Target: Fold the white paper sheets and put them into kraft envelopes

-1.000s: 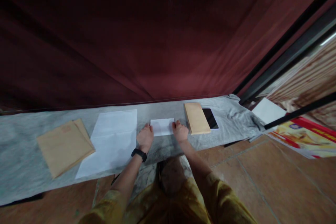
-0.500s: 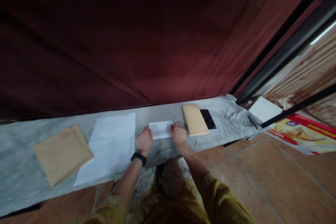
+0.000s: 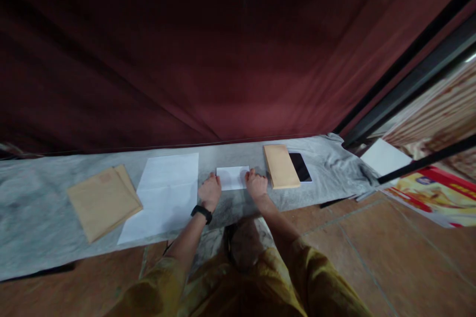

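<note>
Landmark: the brown packet [image 3: 283, 167] on the grey cloth [image 3: 29, 208]. The small white paper [image 3: 232, 178] lies to the left of the packet, apart from it. Its long axis runs left to right, pointing roughly toward the packet's near half; its short ends face the two hands.

The right hand [image 3: 256, 184] is between the paper and the packet, just beside the packet, at the paper's packet-side end. The left hand [image 3: 210, 192] is farther left of the packet, at the paper's opposite end. Neither hand is clearly nearer the paper: each meets one end.

Both hands are mostly closed, fingers curled, with thumb and forefinger at the paper's edge. Whether they pinch the paper or only press it cannot be told.

The large white sheet [image 3: 167, 193] lies farther left of the packet, beyond the left hand.
</note>
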Demonstrator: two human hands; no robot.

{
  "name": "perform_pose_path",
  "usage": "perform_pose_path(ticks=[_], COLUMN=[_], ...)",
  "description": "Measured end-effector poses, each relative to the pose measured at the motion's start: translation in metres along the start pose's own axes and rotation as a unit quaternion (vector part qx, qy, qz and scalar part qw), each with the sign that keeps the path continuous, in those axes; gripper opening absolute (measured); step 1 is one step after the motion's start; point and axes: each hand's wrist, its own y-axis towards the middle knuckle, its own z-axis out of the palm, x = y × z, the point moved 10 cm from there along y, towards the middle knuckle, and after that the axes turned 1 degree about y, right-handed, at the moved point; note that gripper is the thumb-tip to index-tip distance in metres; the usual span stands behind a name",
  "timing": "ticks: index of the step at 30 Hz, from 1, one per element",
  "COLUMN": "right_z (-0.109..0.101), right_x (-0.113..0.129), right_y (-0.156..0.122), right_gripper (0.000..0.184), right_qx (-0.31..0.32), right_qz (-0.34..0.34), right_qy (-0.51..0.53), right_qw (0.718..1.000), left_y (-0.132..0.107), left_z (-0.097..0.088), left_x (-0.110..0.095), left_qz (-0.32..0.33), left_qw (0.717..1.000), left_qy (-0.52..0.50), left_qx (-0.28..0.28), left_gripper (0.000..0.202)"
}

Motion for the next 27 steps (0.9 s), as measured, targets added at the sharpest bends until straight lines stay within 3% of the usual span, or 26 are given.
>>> perform_pose_path(ticks=[7,12,15,20,23,27], right_z=[0.002,-0.011,-0.017,-0.007,0.007,0.016], right_x=[-0.001,0.000,0.020,0.079,0.085,0.077], right_y=[-0.002,-0.006,-0.015,-0.043,-0.050,-0.048], right_gripper=[0.034,0.035,0.039,0.047,0.049,0.051], right_qx=[-0.002,-0.031,-0.051,-0.061,-0.050,-0.039], right_qz=[0.014,0.008,-0.038,-0.185,-0.179,-0.149], right_qy=[0.018,0.037,0.065,0.138,0.141,0.134], right_qw=[1.000,0.999,0.996,0.971,0.972,0.979], left_y=[0.003,0.003,0.001,0.000,0.000,-0.002], left_z=[0.007,0.008,0.006,0.005,0.004,0.002], left_x=[0.001,0.000,-0.001,-0.002,-0.003,-0.005], left_qz=[0.013,0.012,0.017,0.017,0.020,0.027], left_qw=[1.000,1.000,1.000,1.000,1.000,0.999], left_qy=[0.007,0.013,0.019,0.012,0.015,0.021], left_qx=[-0.010,-0.008,-0.016,-0.012,-0.012,-0.007], left_gripper=[0.043,0.042,0.042,0.041,0.041,0.041])
